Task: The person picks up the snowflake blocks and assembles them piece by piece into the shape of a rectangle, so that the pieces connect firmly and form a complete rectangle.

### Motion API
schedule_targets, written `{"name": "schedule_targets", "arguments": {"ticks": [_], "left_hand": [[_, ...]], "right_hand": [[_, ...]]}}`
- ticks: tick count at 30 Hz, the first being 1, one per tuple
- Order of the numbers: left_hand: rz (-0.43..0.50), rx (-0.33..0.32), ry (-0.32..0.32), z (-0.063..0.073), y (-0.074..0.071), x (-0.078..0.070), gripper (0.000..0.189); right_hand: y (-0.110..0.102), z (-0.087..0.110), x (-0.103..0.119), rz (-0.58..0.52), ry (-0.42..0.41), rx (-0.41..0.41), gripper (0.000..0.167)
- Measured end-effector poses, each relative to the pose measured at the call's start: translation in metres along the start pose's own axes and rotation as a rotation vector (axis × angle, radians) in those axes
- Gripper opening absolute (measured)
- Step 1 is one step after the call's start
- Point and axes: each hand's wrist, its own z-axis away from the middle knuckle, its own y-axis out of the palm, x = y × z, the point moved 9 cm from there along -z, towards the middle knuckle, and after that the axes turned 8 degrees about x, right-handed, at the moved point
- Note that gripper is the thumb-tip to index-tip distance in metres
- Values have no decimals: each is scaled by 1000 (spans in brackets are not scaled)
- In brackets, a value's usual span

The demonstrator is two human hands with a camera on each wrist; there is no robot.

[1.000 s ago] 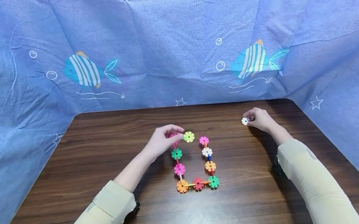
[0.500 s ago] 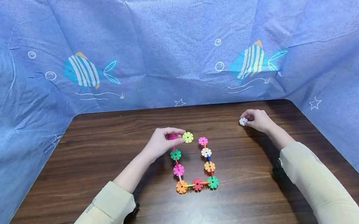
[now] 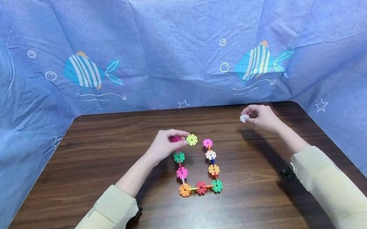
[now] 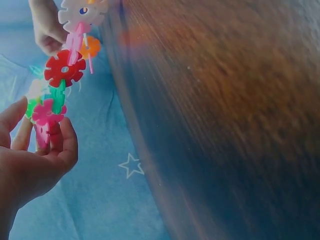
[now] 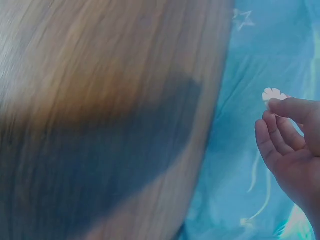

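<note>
Colourful notched plastic discs (snowflake building pieces) are joined into a U-shaped chain (image 3: pixel 201 187), its gap on the far side. At the chain's far left corner my left hand (image 3: pixel 166 145) grips a pink disc (image 3: pixel 175 139) with thumb and fingers. A yellow disc (image 3: pixel 192 140) sticks out to the right of the fingertips. In the left wrist view the fingers are curled round a pink disc (image 4: pixel 47 112), with a red disc (image 4: pixel 64 69) further along. Off to the right, my right hand (image 3: pixel 263 116) pinches a single white disc (image 3: pixel 244 118) above the table.
Everything stands on a dark brown wooden table (image 3: pixel 119 131). A blue cloth (image 3: pixel 175 53) printed with fish hangs behind its far edge and along the sides. The chain's right arm ends in another pink disc (image 3: pixel 207 142).
My right hand, with the white disc, has lifted and shifted slightly left, its shadow now further from it. My left hand keeps its grip on the chain almost unmoved.
</note>
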Motion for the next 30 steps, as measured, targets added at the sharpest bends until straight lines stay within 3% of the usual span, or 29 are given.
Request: {"name": "schedule_targets", "arguments": {"ticks": [8, 18, 24, 30], "left_hand": [[23, -10, -13, 1, 1, -1, 27], [65, -10, -50, 4, 4, -5, 29], [55, -14, -51, 16, 4, -33, 27], [74, -42, -54, 8, 4, -9, 24]], "right_hand": [[-7, 4, 43, -80, -68, -47, 18], [1, 12, 96, -150, -174, -96, 20], [12, 14, 116, -188, -208, -106, 18], [25, 16, 130, -198, -236, -125, 15]]}}
